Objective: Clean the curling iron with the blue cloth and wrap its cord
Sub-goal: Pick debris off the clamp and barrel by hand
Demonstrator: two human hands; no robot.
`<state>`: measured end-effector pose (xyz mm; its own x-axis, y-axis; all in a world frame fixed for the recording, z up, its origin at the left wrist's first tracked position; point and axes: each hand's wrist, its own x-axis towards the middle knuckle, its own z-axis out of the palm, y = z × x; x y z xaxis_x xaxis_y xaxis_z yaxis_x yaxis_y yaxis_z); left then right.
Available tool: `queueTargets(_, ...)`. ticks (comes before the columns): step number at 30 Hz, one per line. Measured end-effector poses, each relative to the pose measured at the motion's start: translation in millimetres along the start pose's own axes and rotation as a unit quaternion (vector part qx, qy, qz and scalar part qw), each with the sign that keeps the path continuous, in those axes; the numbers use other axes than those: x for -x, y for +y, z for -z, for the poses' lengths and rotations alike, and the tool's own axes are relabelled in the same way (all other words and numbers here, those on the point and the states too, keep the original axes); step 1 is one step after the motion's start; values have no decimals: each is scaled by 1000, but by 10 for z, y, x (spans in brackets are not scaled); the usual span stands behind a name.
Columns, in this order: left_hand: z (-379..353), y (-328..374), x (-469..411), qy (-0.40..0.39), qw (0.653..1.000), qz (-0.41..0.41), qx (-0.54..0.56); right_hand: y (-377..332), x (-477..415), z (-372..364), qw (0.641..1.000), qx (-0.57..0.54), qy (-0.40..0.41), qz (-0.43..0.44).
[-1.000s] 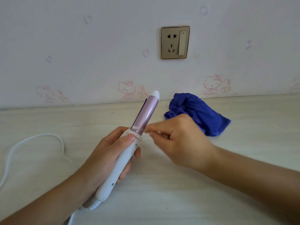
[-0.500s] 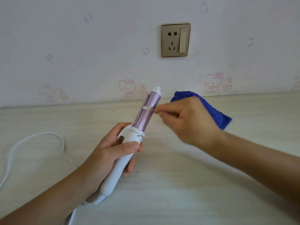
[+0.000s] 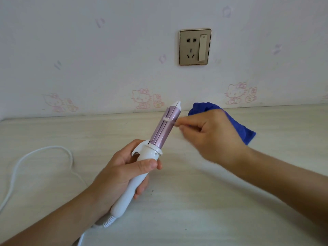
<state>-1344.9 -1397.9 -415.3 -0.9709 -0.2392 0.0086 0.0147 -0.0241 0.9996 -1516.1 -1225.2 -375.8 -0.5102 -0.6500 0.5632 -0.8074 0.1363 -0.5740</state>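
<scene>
The curling iron has a white handle and a pink barrel that points up and away from me. My left hand grips its white handle above the table. My right hand pinches a thin white cotton swab whose tip touches the upper part of the barrel. The blue cloth lies crumpled on the table behind my right hand, partly hidden by it. The white cord runs from the handle's base and loops on the table at the left.
A pale wooden table meets a wall with pink cartoon-cat print. A gold wall socket with a switch sits above the curling iron's tip.
My right hand has moved with the swab from the base of the barrel up toward its tip. My left hand has turned the curling iron slightly and raised it.
</scene>
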Motion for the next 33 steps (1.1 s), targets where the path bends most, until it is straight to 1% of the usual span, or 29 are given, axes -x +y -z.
queueTargets(2, 1, -9, -11, 1, 1000, -1, -1, -157, 145, -110, 997, 5, -52, 55)
queueTargets(3, -1, -15, -18, -1, 1000, -1, 0, -195, 185, -134, 995, 3, -79, 66)
queueTargets(4, -1, -17, -24, -4, 1000, -1, 1, -188, 174, -129, 994, 2, -88, 63)
queueTargets(5, -3, -20, -24, -6, 1000, -2, 0, -139, 123, -104, 996, 1, -73, 47)
queueTargets(7, -5, -20, -17, -8, 1000, -5, -15, 15, -21, -23, 1000, 3, -4, -6)
queueTargets(9, -5, -27, -17, -1, 1000, -2, -27, 89, -74, 25, 999, 8, 21, -35)
queueTargets(11, 9, -41, -40, 11, 1000, 18, 3, -9, 23, -32, 1000, 7, -9, 14)
queueTargets(13, 26, -51, -72, 21, 995, 58, 73, -175, 181, -138, 995, -1, -70, 73)
queueTargets(14, 37, -53, -87, 21, 992, 74, 103, -204, 204, -150, 993, -4, -90, 81)
queueTargets(15, 51, -55, -98, 18, 989, 83, 120, -188, 175, -138, 993, -2, -91, 75)
queueTargets(18, 48, -21, -108, 15, 990, 94, 102, -31, -7, -27, 1000, -9, -10, 16)
queueTargets(19, 33, -12, -113, 19, 991, 95, 90, 0, -32, 2, 1000, -11, 2, 6)
queueTargets(21, 3, 6, -104, 28, 991, 99, 84, -31, 25, -18, 1000, -12, -9, 26)
queueTargets(23, -7, 19, -73, 28, 991, 100, 89, -152, 147, -106, 997, -11, -47, 67)
queueTargets(25, -21, 31, -30, 22, 992, 92, 87, -189, 176, -122, 994, -13, -73, 77)
queueTargets(26, -30, 39, -11, 23, 992, 90, 89, -152, 131, -97, 996, -13, -58, 64)
queueTargets(28, -51, 58, 15, 30, 991, 92, 92, -34, -4, -22, 1000, -12, 3, 24)
queueTargets(29, -64, 67, 20, 30, 991, 92, 89, 11, -51, 12, 1000, -10, 21, 6)
queueTargets(31, -84, 74, 30, 21, 993, 87, 80, -7, -36, 15, 1000, -11, 22, 10)
queueTargets(33, -86, 62, 39, 11, 995, 71, 66, -150, 89, -76, 998, -3, -21, 55)
